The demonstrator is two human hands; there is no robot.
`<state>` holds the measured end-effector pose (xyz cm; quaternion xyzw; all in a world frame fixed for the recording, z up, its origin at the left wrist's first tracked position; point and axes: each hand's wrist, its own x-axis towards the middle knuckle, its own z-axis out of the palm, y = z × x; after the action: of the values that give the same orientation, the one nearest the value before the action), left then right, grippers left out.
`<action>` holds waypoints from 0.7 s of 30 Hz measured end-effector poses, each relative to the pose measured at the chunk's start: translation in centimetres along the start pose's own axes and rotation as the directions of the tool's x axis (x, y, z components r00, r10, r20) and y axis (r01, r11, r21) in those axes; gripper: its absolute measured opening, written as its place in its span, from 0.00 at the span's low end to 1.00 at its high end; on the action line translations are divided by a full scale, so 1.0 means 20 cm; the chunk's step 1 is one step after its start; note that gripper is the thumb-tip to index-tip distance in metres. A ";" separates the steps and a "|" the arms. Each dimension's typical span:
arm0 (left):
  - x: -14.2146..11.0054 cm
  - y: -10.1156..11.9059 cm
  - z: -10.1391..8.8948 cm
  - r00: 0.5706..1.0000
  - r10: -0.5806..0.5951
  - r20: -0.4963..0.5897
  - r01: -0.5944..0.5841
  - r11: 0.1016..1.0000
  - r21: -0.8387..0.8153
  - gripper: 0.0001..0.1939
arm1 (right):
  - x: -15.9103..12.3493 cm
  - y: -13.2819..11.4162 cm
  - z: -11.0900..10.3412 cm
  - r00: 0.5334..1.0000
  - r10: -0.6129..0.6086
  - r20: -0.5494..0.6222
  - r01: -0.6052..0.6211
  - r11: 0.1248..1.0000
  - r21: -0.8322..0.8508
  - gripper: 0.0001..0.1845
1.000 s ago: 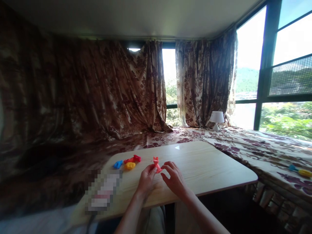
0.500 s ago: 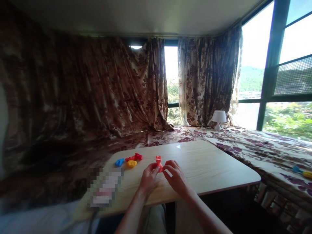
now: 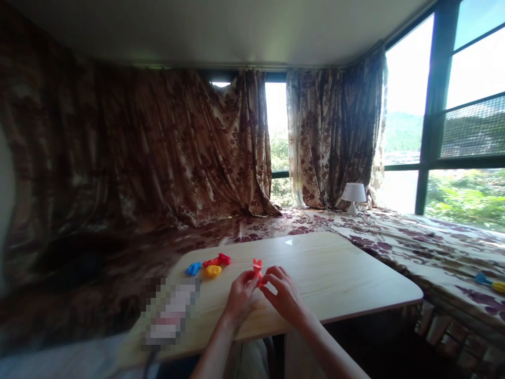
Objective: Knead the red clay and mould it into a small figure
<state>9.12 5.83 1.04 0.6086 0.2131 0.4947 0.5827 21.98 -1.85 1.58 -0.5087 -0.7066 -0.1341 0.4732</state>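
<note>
A small bright red piece of thin, soft-looking material (image 3: 258,265) stands up between my hands, its upper end spread into points. My left hand (image 3: 241,292) is closed on its lower left side, thumb against fingers. From the right, my right hand (image 3: 284,295) pinches the lower end, its fingers bent. Both hands are just above the light wooden table (image 3: 335,279). The fingers partly hide the red piece, and I cannot make out exactly what it is.
Left of my hands lie crumpled bundles: a blue one (image 3: 193,269), a yellow one (image 3: 213,271) and a red one (image 3: 218,260). A blurred-out object (image 3: 171,313) rests at the table's left edge. A white lamp (image 3: 354,197) stands behind, on the flowered cover.
The view has tilted slightly, so the table and hands sit a little lower. Both hands keep hold of the red piece, with only a slight shift of the fingers.
</note>
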 end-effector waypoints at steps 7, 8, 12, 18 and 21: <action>-0.01 0.03 0.01 0.999 -0.007 -0.037 0.009 0.999 0.032 0.15 | -0.01 0.01 0.01 0.999 -0.009 -0.053 0.010 1.000 0.008 0.08; -0.01 0.03 0.01 0.999 -0.011 -0.043 0.012 0.999 0.030 0.15 | -0.01 0.01 0.01 0.998 -0.011 -0.066 0.013 1.000 0.017 0.08; -0.01 0.04 0.01 0.998 -0.014 -0.062 0.014 1.000 0.006 0.16 | 0.00 0.00 0.00 0.995 0.004 -0.104 0.001 0.999 0.043 0.11; -0.01 0.03 0.00 0.999 -0.002 -0.034 0.003 0.999 0.040 0.15 | 0.00 0.01 0.00 0.996 0.026 -0.084 -0.024 0.999 0.026 0.08; -0.01 0.03 0.01 1.000 0.005 -0.029 -0.003 0.998 0.063 0.14 | 0.00 0.02 0.01 0.997 0.022 -0.080 -0.020 0.999 0.029 0.07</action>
<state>8.93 5.45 1.57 0.6197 0.2358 0.4976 0.5592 22.17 -1.62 1.34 -0.5038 -0.6834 -0.1394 0.5096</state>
